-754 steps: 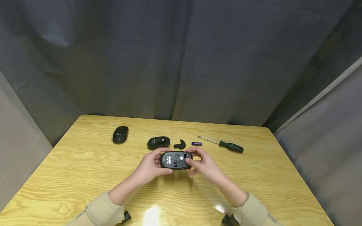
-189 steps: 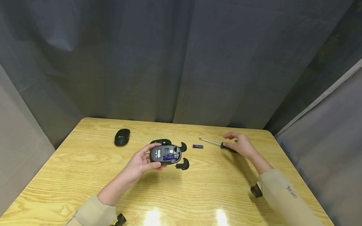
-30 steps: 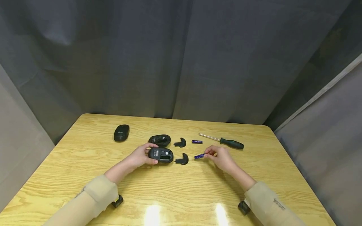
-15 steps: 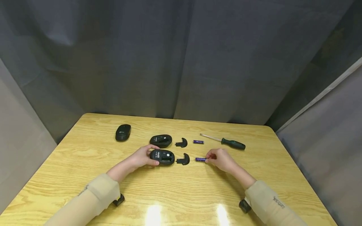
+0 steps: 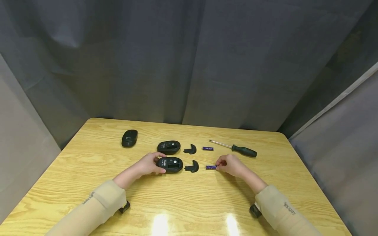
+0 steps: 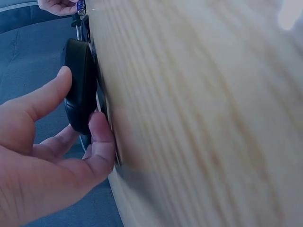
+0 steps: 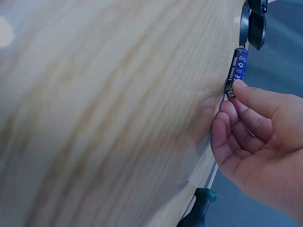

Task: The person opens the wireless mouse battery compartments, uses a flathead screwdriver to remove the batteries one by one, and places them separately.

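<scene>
From the head view, with 12 o'clock pointing away from the person, a left hand (image 5: 148, 165) grips the 9 o'clock end of a black, oval plastic mouse (image 5: 170, 165), fingers on its far side and thumb on its near side. That mouse is underside up at mid-table, showing a white dot and an open slot. At its 12 o'clock sits a second black oval mouse (image 5: 169, 147), also underside up; around 10 o'clock, well apart, is a third, rounded black mouse (image 5: 129, 138).

At the gripped mouse's 3 o'clock lies a black, hook-shaped plastic cover (image 5: 192, 166), with a similar cover (image 5: 190, 149) at that one's 12. Further toward 3 o'clock, a right hand (image 5: 231, 165) pinches the end of a small purple-blue cylindrical battery (image 5: 211, 167). A matching battery (image 5: 208, 148) lies at its 12, and a dark-green-handled metal screwdriver (image 5: 237, 149) at its 2. All are on a yellow wood-grain table (image 5: 189, 196).

In the left-wrist view, the grip is closed on the mouse's sides; the right hand and battery show near 11 o'clock.

In the right-wrist view, thumb and fingertips meet on the battery's near end, the rest pointing toward 12. I cannot tell whether it touches the table.
</scene>
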The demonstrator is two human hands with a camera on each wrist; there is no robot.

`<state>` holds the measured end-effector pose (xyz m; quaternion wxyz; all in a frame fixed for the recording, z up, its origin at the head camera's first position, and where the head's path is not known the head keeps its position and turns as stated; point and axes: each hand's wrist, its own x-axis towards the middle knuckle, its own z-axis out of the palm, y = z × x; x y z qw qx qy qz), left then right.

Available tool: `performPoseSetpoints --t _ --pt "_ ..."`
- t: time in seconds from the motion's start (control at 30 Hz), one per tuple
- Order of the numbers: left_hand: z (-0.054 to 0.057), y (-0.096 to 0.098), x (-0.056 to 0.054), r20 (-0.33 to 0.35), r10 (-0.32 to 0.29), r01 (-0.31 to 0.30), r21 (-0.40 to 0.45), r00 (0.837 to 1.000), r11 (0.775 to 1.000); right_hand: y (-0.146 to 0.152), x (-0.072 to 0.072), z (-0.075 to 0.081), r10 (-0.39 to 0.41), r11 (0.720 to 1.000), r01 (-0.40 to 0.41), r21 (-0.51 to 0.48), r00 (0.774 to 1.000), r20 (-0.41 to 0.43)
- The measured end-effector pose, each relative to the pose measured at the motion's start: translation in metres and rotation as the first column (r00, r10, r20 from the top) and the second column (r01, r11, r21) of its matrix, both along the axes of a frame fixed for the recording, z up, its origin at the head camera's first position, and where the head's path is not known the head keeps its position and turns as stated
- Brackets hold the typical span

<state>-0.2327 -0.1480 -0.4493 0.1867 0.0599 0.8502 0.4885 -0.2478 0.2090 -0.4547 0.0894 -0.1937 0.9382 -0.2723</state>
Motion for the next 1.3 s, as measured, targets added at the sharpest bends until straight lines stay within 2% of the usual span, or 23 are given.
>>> performPoseSetpoints --t 0.27,0.47,0.57,0.83,0.97,1.1,1.3 --pt "0.004 0.002 -0.001 -0.026 -0.001 -0.001 -0.088 1.0 0.996 0.0 0.0 0.002 -0.01 1.0 0.01 -0.011 1.0 0.02" --pt "0.008 0.002 -0.005 -0.076 -0.033 0.019 -0.179 0.997 0.984 -0.001 -0.002 0.006 -0.015 0.999 0.016 -0.031 0.999 0.028" --pt "0.009 0.001 -0.008 -0.082 -0.048 0.031 -0.198 0.995 0.98 -0.002 -0.004 0.008 -0.012 1.0 0.013 -0.021 1.0 0.02" --pt "0.009 -0.004 -0.011 -0.077 -0.056 0.043 -0.158 0.995 0.987 -0.004 -0.005 0.015 -0.008 1.0 0.009 0.016 0.999 -0.033" --pt "0.01 -0.012 -0.007 -0.082 -0.075 0.067 -0.092 0.994 0.994 -0.006 0.001 0.025 0.0 1.0 0.001 0.021 0.998 -0.057" --pt "0.017 -0.022 -0.003 -0.072 -0.086 0.085 -0.013 0.994 0.996 -0.011 0.009 0.041 0.015 1.0 -0.015 0.006 0.996 -0.083" --pt "0.028 -0.035 0.002 -0.084 -0.017 0.022 0.052 0.996 0.998 -0.024 0.017 0.061 0.008 1.0 -0.011 -0.02 0.991 -0.134"
